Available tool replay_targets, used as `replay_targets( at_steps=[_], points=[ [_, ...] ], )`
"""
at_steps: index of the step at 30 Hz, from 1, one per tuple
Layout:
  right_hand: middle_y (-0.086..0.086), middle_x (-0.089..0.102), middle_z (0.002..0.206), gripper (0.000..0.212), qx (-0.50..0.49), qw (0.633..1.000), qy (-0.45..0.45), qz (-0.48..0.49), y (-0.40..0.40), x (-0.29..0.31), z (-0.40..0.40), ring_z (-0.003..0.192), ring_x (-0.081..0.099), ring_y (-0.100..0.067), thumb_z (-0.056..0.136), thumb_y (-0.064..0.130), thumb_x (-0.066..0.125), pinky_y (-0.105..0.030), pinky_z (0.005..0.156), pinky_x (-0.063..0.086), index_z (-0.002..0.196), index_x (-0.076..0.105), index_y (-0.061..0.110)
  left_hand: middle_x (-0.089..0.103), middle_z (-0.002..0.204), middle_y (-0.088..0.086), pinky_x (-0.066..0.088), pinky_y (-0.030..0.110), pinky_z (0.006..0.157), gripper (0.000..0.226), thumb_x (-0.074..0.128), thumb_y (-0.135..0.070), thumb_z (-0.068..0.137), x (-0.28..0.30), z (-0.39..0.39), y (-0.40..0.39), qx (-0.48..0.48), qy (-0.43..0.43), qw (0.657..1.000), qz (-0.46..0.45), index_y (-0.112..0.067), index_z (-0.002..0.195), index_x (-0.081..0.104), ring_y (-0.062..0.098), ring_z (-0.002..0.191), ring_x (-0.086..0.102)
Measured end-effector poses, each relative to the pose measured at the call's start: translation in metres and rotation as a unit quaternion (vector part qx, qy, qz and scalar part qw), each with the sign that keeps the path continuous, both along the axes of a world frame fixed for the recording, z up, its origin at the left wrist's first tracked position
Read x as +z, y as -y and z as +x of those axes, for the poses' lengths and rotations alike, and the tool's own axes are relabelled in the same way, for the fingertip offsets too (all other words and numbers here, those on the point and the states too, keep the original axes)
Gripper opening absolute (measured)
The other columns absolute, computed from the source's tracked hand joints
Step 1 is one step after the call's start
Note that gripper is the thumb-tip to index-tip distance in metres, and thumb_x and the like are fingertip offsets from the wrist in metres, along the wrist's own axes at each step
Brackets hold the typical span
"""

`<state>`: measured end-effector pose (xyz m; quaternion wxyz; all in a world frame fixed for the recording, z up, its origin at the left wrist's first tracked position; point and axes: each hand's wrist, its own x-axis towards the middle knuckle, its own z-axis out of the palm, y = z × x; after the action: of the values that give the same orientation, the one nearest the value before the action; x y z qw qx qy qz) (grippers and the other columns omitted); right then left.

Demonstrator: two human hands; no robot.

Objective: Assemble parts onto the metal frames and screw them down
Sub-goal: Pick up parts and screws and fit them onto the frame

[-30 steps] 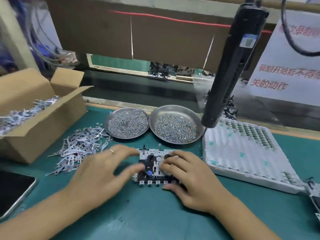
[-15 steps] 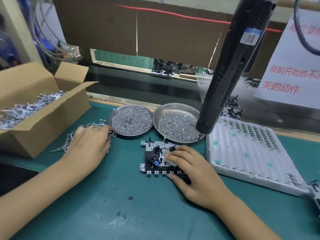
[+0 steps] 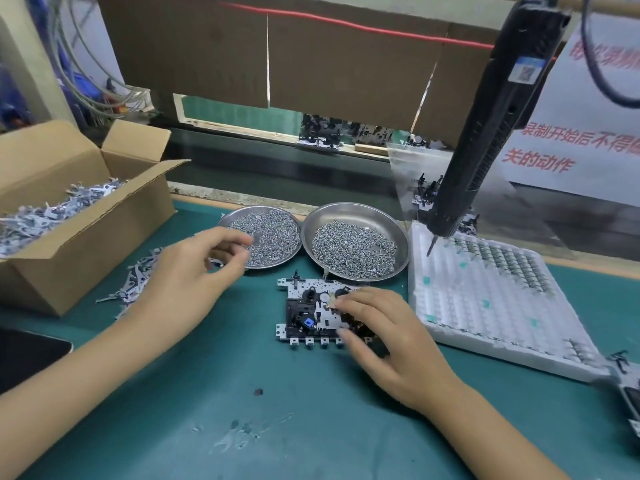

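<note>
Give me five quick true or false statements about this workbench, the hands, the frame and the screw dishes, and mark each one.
1. The right hand rests on the metal frame. True.
2. The hanging screwdriver is gripped by the left hand. False: no hand touches it; the left hand is in front of the left screw dish, its fingers curled.
3. Two round metal dishes hold screws, the second being the right screw dish. True.
4. The cardboard box stands to the right of the frame. False: it stands to the left.
5. The white tray lies on top of the frame. False: it lies beside it, to the right.
</note>
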<state>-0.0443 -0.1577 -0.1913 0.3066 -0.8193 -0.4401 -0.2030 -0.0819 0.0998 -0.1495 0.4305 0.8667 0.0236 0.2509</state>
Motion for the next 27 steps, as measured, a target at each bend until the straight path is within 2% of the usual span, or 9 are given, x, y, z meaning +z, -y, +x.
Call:
replay_targets(
  at_steps=[2, 5, 8, 11, 14, 19, 24, 27],
  points=[
    [0.002, 0.063, 0.113, 0.028, -0.004, 0.995, -0.048, 0.088, -0.004, 0.003, -0.002, 0.109, 0.056, -0.01, 0.093, 0.025, 0.055, -0.029, 0.095, 0.045, 0.116, 0.063, 0.01, 0.071, 0.08, -0.009, 0.048, 0.014, 0.069, 0.017, 0.069, -0.013, 0.083, 0.003, -0.001, 0.019, -0.06, -0.011, 0.992, -0.114, -0.028, 0.088, 0.068, 0.006, 0.076, 0.066],
    [0.008, 0.064, 0.11, 0.032, -0.013, 0.976, -0.127, 0.177, -0.016, 0.008, -0.006, 0.105, 0.059, -0.002, 0.088, 0.023, 0.065, -0.018, 0.091, 0.045, 0.12, 0.059, 0.02, 0.073, 0.08, -0.004, 0.049, 0.011, 0.07, 0.012, 0.07, -0.017, 0.076, 0.002, -0.001, 0.053, -0.136, -0.027, 0.961, -0.238, -0.021, 0.087, 0.07, 0.007, 0.075, 0.069],
    [0.004, 0.068, 0.103, 0.031, -0.024, 0.966, -0.146, 0.214, -0.026, 0.006, -0.01, 0.096, 0.064, -0.007, 0.083, 0.018, 0.069, -0.028, 0.085, 0.052, 0.113, 0.065, 0.014, 0.073, 0.077, -0.003, 0.049, 0.01, 0.067, 0.01, 0.068, -0.007, 0.079, -0.004, 0.002, 0.077, -0.152, -0.021, 0.944, -0.294, -0.013, 0.087, 0.071, 0.005, 0.071, 0.069],
    [0.001, 0.071, 0.097, 0.02, -0.043, 0.966, -0.11, 0.231, -0.025, 0.002, -0.009, 0.089, 0.066, -0.008, 0.081, 0.006, 0.07, -0.03, 0.079, 0.054, 0.101, 0.071, 0.006, 0.073, 0.081, -0.004, 0.05, 0.012, 0.07, 0.01, 0.068, -0.009, 0.08, -0.013, 0.005, 0.083, -0.144, -0.009, 0.95, -0.278, -0.014, 0.088, 0.071, 0.004, 0.074, 0.068],
    [0.0, 0.071, 0.094, 0.02, -0.052, 0.957, -0.162, 0.234, -0.025, 0.004, -0.008, 0.083, 0.067, -0.009, 0.08, 0.003, 0.072, -0.027, 0.076, 0.055, 0.1, 0.073, 0.007, 0.073, 0.085, -0.009, 0.051, 0.017, 0.076, 0.012, 0.069, -0.015, 0.08, -0.022, 0.004, 0.083, -0.115, 0.009, 0.969, -0.219, -0.021, 0.089, 0.072, 0.005, 0.079, 0.067],
    [0.003, 0.071, 0.096, 0.022, -0.071, 0.962, -0.154, 0.213, -0.026, 0.005, -0.011, 0.09, 0.065, -0.003, 0.08, 0.0, 0.071, -0.017, 0.082, 0.049, 0.1, 0.073, 0.009, 0.07, 0.085, -0.016, 0.04, 0.006, 0.076, 0.012, 0.068, -0.019, 0.08, -0.024, -0.001, 0.083, -0.088, 0.085, 0.991, -0.057, -0.018, 0.091, 0.074, -0.008, 0.078, 0.06],
    [0.005, 0.071, 0.099, 0.03, -0.069, 0.959, -0.185, 0.204, -0.03, 0.006, -0.013, 0.091, 0.065, -0.002, 0.078, 0.006, 0.075, -0.016, 0.084, 0.048, 0.108, 0.07, 0.01, 0.071, 0.086, -0.015, 0.042, 0.005, 0.075, 0.013, 0.071, -0.018, 0.078, -0.023, -0.003, 0.084, -0.064, 0.098, 0.99, -0.078, -0.018, 0.09, 0.075, -0.009, 0.077, 0.061],
    [0.001, 0.072, 0.099, 0.025, -0.072, 0.961, -0.17, 0.205, -0.03, 0.003, -0.012, 0.089, 0.065, -0.003, 0.082, 0.001, 0.07, -0.016, 0.082, 0.048, 0.106, 0.071, 0.007, 0.072, 0.085, -0.012, 0.044, 0.009, 0.073, 0.012, 0.071, -0.021, 0.079, -0.023, -0.005, 0.085, -0.068, 0.098, 0.99, -0.076, -0.02, 0.091, 0.075, 0.0, 0.076, 0.063]
  ],
)
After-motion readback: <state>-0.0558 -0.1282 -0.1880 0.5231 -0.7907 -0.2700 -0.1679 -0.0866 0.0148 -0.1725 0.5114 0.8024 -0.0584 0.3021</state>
